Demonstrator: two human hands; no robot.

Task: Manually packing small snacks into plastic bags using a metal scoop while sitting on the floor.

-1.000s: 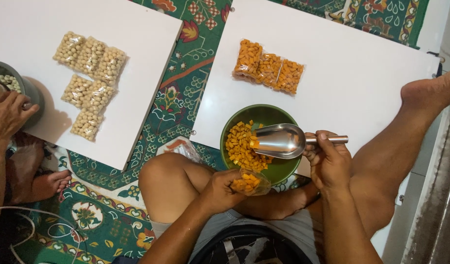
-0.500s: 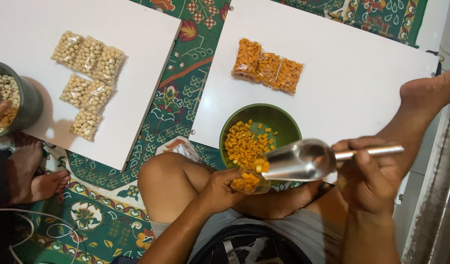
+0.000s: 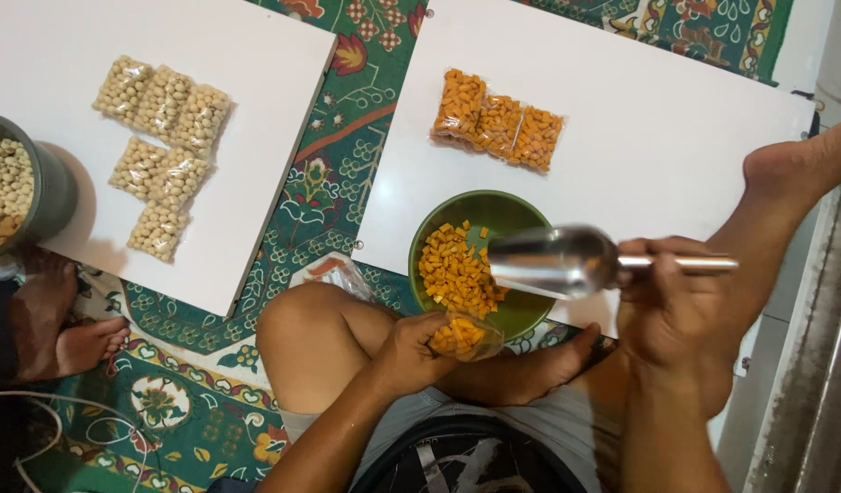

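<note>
My left hand (image 3: 411,351) holds a small clear plastic bag (image 3: 464,336) partly filled with orange snack cubes, just below the rim of a green bowl (image 3: 486,208). The bowl holds a heap of the same orange cubes (image 3: 454,268). My right hand (image 3: 672,306) grips the handle of a shiny metal scoop (image 3: 553,262), whose mouth points left over the bowl, above the bag. Three sealed packs of orange cubes (image 3: 496,121) lie on the white board (image 3: 640,110) beyond the bowl.
A second white board (image 3: 247,100) at left carries several sealed packs of pale round snacks (image 3: 156,146) and a grey pot (image 3: 55,196) of the same. Another person's feet (image 3: 60,324) rest beside it. A patterned green mat (image 3: 329,183) lies underneath. My bare legs flank the bowl.
The scoop went from inside the bowl down to the bag's mouth, tipped cubes in, and now is lifted back over the bowl. The other person's hand left the grey pot.
</note>
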